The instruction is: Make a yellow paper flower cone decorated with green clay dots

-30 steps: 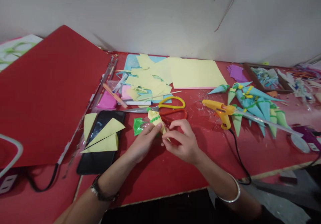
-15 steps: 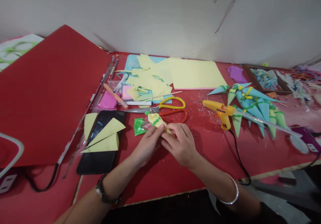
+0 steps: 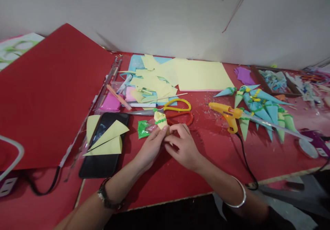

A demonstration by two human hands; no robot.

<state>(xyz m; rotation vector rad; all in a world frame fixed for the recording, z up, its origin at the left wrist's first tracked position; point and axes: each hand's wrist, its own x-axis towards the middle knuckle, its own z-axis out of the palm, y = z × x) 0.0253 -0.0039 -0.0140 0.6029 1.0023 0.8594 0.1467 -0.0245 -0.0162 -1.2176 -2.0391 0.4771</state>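
A small pale yellow paper cone (image 3: 161, 119) with a band of green dots and a green ball at its wide end is upright above the red table. My left hand (image 3: 152, 145) is closed round its lower part, thumb in front. My right hand (image 3: 182, 146) pinches at the cone's narrow end, which the fingers mostly hide. Scissors (image 3: 180, 115) with one yellow and one red handle lie just behind the cone. A green packet (image 3: 142, 129) lies left of it. Further left, cut yellow paper pieces (image 3: 109, 145) rest on a black phone (image 3: 99, 166).
An orange glue gun (image 3: 227, 113) with a clear stick and black cord lies at right, beside a pile of blue and yellow paper cones (image 3: 260, 111). Yellow paper sheets (image 3: 205, 75) and scraps are at the back. A large red board (image 3: 51, 102) stands at left.
The cone has been turned more upright, its wide end rising and swinging slightly right. The right-hand fingers have shifted at its lower end. The things on the table stay where they were.
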